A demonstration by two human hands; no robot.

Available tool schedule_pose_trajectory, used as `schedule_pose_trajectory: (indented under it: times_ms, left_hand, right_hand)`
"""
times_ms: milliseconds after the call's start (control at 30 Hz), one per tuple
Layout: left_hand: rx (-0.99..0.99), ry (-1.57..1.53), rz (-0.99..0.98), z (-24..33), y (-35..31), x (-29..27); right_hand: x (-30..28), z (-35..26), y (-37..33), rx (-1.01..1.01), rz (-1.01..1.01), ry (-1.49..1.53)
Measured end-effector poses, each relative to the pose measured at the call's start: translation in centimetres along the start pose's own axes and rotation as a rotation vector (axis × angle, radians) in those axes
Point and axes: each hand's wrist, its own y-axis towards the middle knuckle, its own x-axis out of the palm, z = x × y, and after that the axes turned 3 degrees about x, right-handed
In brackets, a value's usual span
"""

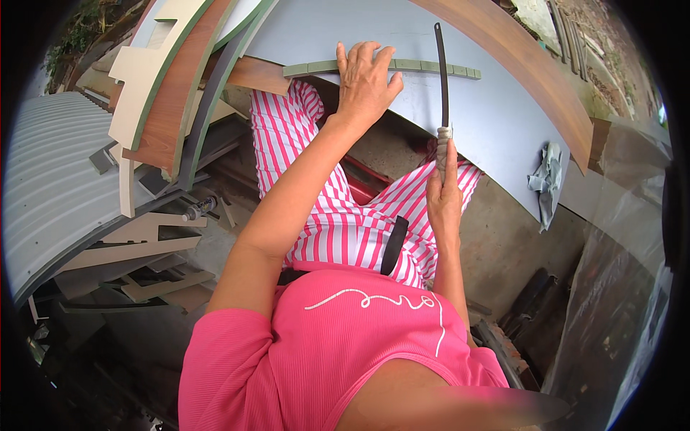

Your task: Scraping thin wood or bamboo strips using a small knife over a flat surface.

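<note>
My right hand [445, 194] is closed round the cloth-wrapped handle of a long, narrow black saw blade [443, 79], which has a small hole at its tip. The blade points away from me and passes over the right part of a thin green strip [309, 69]. Several crosswise lines divide this strip into short pieces. My left hand [368, 82] lies over the strip's middle, palm down with fingers spread, and hides that part of it. Beneath the strip is a pale blue-grey board [302, 32].
Curved cut panels [169, 93] stack up at the left. A brown wood-look strip [517, 57] bounds the board's far right, and a crumpled grey cloth [548, 179] hangs over its right edge. Offcuts [154, 248] and a small bottle [200, 208] lie low at the left. Clear plastic sheeting [611, 287] hangs right.
</note>
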Motion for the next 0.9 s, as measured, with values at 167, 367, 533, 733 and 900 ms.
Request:
schedule_pose_trajectory:
  times_ms: [167,367,533,733,900]
  left_hand:
    - [0.015,0.002,-0.022,1.3,0.7,1.7]
    - [0.021,-0.021,0.042,0.9,0.7,3.2]
    - [0.000,-0.007,0.024,1.0,0.7,3.0]
    - [0.013,-0.005,0.040,0.9,0.7,3.0]
    - [0.009,-0.008,0.038,1.1,0.6,3.0]
  right_hand:
    - [0.5,-1.9,-0.4,0.044,-0.062,0.058]
    - [1.5,-1.6,-0.2,-0.058,-0.040,0.057]
    - [1.4,-1.5,-0.1,-0.045,-0.048,0.030]
    - [1.9,-1.8,0.5,-0.052,-0.036,0.016]
    - [1.7,-3.5,3.1,-0.055,-0.048,-0.029]
